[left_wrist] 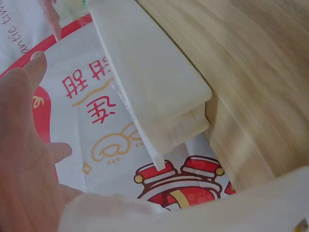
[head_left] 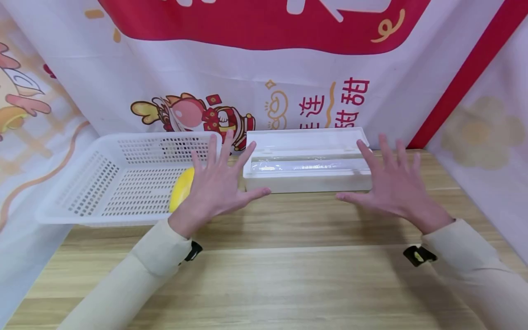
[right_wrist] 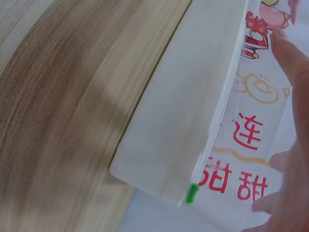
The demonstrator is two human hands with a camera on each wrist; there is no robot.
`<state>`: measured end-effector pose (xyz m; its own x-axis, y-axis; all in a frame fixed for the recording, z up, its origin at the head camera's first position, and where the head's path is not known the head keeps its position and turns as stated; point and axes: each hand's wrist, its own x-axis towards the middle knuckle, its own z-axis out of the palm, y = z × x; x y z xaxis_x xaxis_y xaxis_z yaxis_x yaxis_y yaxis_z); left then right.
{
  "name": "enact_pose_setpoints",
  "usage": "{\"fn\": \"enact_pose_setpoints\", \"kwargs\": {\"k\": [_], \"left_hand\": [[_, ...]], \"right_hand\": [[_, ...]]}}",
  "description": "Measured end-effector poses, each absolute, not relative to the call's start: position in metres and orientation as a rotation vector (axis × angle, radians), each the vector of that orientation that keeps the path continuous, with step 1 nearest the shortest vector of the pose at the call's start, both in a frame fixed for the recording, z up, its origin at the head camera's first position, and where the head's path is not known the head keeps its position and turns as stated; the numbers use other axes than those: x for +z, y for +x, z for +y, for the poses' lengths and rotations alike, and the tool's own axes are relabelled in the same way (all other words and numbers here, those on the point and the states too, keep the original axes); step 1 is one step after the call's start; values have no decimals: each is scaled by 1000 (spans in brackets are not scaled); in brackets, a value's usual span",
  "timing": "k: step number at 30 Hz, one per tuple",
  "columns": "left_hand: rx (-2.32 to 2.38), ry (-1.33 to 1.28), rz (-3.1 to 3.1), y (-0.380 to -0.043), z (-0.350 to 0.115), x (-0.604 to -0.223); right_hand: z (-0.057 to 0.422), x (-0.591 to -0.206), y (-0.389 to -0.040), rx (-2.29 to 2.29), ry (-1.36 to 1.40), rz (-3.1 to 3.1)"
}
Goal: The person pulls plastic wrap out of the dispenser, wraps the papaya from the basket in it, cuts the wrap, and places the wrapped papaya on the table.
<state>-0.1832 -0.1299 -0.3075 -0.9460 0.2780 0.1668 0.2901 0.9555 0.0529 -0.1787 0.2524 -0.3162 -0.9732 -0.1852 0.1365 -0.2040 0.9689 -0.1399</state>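
Observation:
A white cling film dispenser [head_left: 307, 181] lies lengthwise at the back of the table, its lid [head_left: 305, 139] raised. Inside it a shiny roll of cling film [head_left: 297, 166] shows. My left hand [head_left: 214, 181], fingers spread wide, hovers near the dispenser's left end and in front of the basket's right side. Near the right end is my right hand [head_left: 393, 188], its fingers spread in the same way. Neither hand holds anything. In the right wrist view a small green piece [right_wrist: 192, 193] shows at the dispenser's corner.
A white perforated plastic basket [head_left: 115, 217] stands on the left. A smooth yellow thing [head_left: 180, 190] lies in it, partly hidden by my left hand. Behind the wooden table [head_left: 288, 284] hangs a printed white and red cloth [head_left: 231, 59], with more cloth along both sides.

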Motion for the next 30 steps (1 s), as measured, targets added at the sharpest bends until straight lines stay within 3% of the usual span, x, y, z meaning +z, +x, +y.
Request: {"fn": "enact_pose_setpoints", "kwargs": {"k": [8,14,30], "left_hand": [[-472,-503,-2816,-180,-119,-306],[-995,-526,-2655,-181,-102,-305],[-1609,-160,-2411,-232,-83,-343]], "right_hand": [[263,-317,-189,567,359,-2881],[267,-320,-194,1004,194,-2782],[286,-352,-222,1415,-60,-2664]]}}
